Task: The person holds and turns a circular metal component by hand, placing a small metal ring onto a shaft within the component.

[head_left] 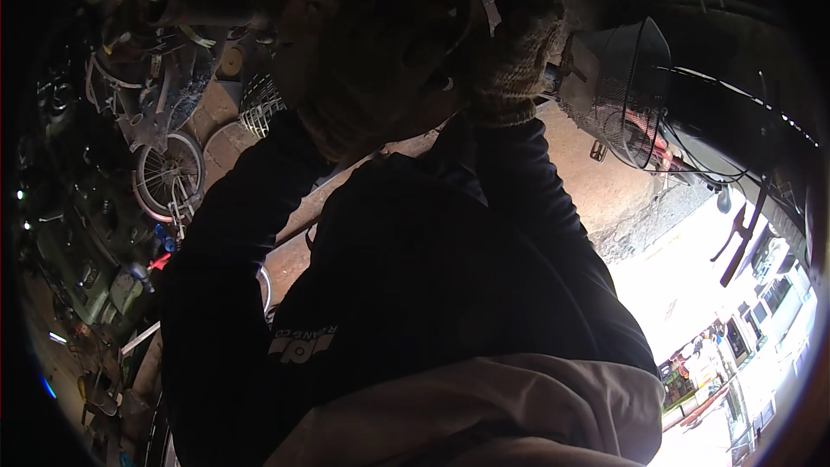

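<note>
- Across the middle and lower frame: a dark jacket (441,268), with both sleeves reaching up toward the top; along the bottom edge, a fold of pale grey cloth (484,406).
- At upper centre, held up close to the view: a big dark-brown rounded body (363,52), with a darker circular area toward its upper right. Too deep in shadow to name more exactly. Roughly round as seen; no clear long axis to make out.
- Right of centre, beyond the right sleeve: a sunlit stretch of brown floor (596,186).
- Just right of the rounded body: the right hand (521,47), in a coarse knitted glove, apparently against its right edge. From this grip, directly leftward to the body. Fingers lost in shadow; cannot tell how far closed, or whether clasping or merely touching.
- Upper right: a wire basket (618,91), just beside the right glove in the frame.
- Left: a bicycle wheel (170,177), well apart from both hands.
- At the body's lower left: the left hand (322,125), gloved alike and mostly dark. From this grip, up and rightward to the body; neither hand clearly nearer. Cannot tell how far closed here either.
- Right of centre: a small pedal (597,150), below the basket.
</note>
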`<state>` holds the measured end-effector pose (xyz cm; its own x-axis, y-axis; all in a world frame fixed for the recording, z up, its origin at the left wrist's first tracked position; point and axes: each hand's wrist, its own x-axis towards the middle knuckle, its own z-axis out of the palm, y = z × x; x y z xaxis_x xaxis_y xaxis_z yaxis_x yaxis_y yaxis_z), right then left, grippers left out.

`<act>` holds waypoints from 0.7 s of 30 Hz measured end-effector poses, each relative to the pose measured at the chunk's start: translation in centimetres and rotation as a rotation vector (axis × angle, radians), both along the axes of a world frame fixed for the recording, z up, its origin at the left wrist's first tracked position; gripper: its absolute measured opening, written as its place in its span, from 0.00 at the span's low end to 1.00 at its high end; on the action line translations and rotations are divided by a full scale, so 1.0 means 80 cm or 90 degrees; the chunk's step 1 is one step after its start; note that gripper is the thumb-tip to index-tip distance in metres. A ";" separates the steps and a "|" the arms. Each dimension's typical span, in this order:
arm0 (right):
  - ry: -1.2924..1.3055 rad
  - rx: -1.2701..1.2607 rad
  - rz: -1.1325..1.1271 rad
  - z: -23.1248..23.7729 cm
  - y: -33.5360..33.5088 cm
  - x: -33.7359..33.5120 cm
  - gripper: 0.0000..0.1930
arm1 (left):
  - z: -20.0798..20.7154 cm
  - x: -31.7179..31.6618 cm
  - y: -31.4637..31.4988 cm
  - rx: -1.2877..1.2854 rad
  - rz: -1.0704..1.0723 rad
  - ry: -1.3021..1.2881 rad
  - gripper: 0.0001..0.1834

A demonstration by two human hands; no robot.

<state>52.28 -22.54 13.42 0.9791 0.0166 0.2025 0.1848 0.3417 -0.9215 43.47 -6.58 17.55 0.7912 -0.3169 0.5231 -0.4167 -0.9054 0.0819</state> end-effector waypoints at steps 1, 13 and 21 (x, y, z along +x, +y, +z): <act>0.009 0.029 0.028 0.004 -0.002 0.002 0.42 | -0.005 0.001 -0.002 -0.005 0.007 0.003 0.29; 0.102 0.344 0.340 0.012 0.018 0.037 0.56 | -0.022 -0.006 -0.015 -0.026 0.086 0.038 0.27; -0.026 0.221 0.357 0.004 0.015 0.040 0.55 | -0.019 -0.007 -0.020 -0.028 0.108 0.043 0.26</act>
